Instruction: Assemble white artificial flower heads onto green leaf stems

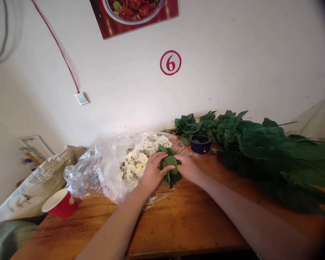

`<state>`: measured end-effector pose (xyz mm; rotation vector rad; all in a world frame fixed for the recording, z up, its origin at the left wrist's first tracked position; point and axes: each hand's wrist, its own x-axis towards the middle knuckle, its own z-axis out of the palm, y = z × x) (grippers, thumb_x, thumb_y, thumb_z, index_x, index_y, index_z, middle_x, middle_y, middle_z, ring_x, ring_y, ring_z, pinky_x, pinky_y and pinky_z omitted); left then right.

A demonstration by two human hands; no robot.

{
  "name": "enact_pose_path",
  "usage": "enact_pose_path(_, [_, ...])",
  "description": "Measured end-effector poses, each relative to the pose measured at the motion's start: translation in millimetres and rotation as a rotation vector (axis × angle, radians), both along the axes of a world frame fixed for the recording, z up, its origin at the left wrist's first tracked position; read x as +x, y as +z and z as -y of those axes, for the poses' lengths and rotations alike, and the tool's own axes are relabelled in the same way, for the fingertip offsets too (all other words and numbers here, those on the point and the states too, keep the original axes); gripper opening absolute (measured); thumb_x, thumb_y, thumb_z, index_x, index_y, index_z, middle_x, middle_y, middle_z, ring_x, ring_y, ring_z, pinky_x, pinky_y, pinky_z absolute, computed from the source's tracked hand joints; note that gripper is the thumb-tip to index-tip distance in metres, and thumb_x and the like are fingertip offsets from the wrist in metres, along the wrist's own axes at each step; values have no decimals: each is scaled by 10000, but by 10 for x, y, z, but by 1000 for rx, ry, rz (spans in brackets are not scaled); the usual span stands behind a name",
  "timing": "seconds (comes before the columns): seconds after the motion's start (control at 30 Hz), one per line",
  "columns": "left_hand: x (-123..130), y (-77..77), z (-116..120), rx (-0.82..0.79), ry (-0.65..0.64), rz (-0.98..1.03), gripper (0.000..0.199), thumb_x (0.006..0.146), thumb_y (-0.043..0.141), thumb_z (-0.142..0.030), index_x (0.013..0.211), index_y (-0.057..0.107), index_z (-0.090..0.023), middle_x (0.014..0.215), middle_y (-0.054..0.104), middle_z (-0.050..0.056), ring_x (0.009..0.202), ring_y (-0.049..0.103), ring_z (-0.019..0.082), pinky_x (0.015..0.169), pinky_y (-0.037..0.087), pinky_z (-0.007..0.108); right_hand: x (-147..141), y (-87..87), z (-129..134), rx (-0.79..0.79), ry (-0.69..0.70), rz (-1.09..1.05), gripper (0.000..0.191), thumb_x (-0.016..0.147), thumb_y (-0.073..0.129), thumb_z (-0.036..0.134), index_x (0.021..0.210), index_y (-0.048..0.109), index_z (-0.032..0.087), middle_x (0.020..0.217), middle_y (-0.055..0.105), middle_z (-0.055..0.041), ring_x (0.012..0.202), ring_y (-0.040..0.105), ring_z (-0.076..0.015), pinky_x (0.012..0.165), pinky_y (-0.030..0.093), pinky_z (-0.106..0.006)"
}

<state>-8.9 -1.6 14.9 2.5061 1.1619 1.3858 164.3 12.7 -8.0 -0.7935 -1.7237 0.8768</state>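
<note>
Okay, logging from my station: red paper cup (61, 203) on its side at the bench (178, 224) left edge | white flowers (135, 160) in plastic bag (108, 169) | left grip (153, 171) and right grip (185, 168) pressed together on leaf sprig (170, 168), near far edge | leafy stems (271, 151) along right side

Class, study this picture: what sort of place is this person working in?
Probably a restaurant dining room: a food poster on the wall, a red circled number six like a table number, and a wooden table.

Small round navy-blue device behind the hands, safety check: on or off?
Apparently on: a red light glows on the front of the small round navy-blue device.
</note>
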Motion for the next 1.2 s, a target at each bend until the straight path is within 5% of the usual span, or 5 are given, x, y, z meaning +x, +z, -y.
enact_pose_path(0.3, [33,-7,138,202,-74,-87,260,872,599,-244,1127,637,-208,1018,646,92,981,570,214,906,469,419,-1,-38,-46,22,-47,5,119,729,534,173,722,652,161,681,601,8,668,513,-143,591,375,-228])
enact_pose_path(0.43, [38,-42,152,149,-198,-86,270,913,453,-114,1076,642,-216,1032,665,87,981,593,188,878,492,371,-16,-55,-69,24,-47,17,106,729,536,185,703,637,165,650,584,14,651,507,-141,581,377,-227])
enact_pose_path(0.7, [12,-129,-7,-41,95,193,168,879,576,-303,982,665,-206,961,704,71,900,658,205,840,525,371,-48,7,11,61,-56,74,185,824,529,247,815,693,163,776,679,-27,748,593,-185,654,436,-260])
enact_pose_path(1.07, [-139,-191,-156,-319,-215,399,378,753,727,-369,1081,676,-189,1025,709,94,879,672,210,806,542,346,-11,47,69,48,2,61,204,833,546,233,917,729,208,916,729,-39,873,655,-216,772,485,-303])
enact_pose_path(1.2, [-120,-100,-110,-335,-209,167,452,680,784,-404,1070,689,-196,981,702,84,889,641,218,828,508,353,11,22,41,40,-24,98,219,798,558,189,925,736,210,941,736,-43,888,661,-224,778,487,-317])
